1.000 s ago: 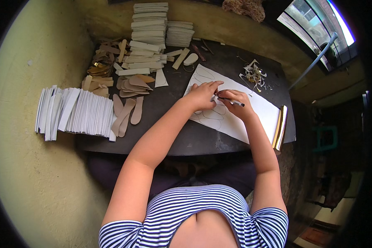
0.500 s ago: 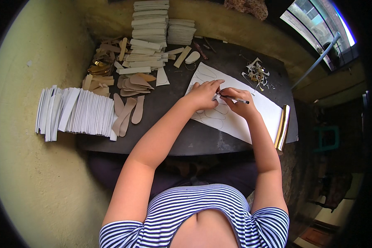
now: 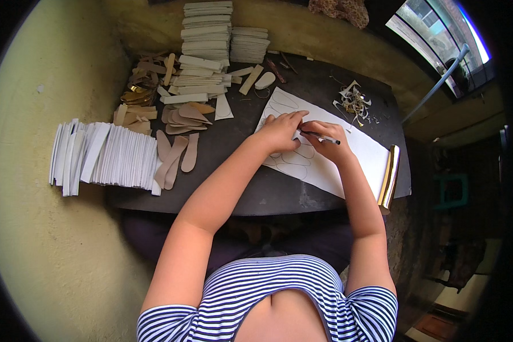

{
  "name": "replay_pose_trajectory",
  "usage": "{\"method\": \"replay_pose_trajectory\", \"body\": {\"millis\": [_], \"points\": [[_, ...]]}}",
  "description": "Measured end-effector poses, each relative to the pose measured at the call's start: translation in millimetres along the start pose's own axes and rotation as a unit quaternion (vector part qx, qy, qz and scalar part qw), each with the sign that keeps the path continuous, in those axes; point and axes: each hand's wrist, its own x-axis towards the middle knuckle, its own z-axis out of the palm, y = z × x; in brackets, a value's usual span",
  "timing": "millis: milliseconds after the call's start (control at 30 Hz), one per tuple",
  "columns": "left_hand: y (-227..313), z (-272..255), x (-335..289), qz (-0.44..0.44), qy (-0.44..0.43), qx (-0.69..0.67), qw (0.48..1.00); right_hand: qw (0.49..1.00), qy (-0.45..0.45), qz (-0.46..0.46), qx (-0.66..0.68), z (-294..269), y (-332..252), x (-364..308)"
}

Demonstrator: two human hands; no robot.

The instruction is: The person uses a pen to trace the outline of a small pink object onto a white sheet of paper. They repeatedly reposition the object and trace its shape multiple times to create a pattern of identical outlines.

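A white sheet [image 3: 347,162] lies across the dark table, with several sole-shaped outlines drawn on its left part. Its right end curls into a gold-coloured roll [image 3: 389,179]. My left hand [image 3: 280,132] rests on the sheet with thumb and fingers apart, pressing down; a small pale piece shows partly by its fingertips, too covered to identify. Close beside it, my right hand [image 3: 329,142] is closed around a dark pen [image 3: 328,139]. The pen's tip points left toward the left fingertips, and the hand hides part of it.
Tall stacks of white strips [image 3: 207,34] stand at the back. A long row of white strips [image 3: 117,154] lies at the left, near tan sole-shaped pieces [image 3: 175,159]. Gold and white scraps [image 3: 354,102] lie at the back right. A wall [image 3: 45,142] borders the left side.
My right hand and the pen have shifted very slightly left, and the pen's back end is a little lower. The left hand stays in place.
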Motion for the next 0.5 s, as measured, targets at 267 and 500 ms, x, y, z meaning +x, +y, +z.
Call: {"method": "replay_pose_trajectory", "body": {"millis": [267,500], "points": [[0.3,0.1,-0.1,0.000,-0.004,0.000,1.000,1.000,0.027,-0.012,-0.008,4.5,0.2,-1.8],[2.4,-0.2,-1.6,-0.003,-0.006,0.009,1.000,1.000,0.021,0.013,-0.003,2.9,-2.7,-1.9]]}}
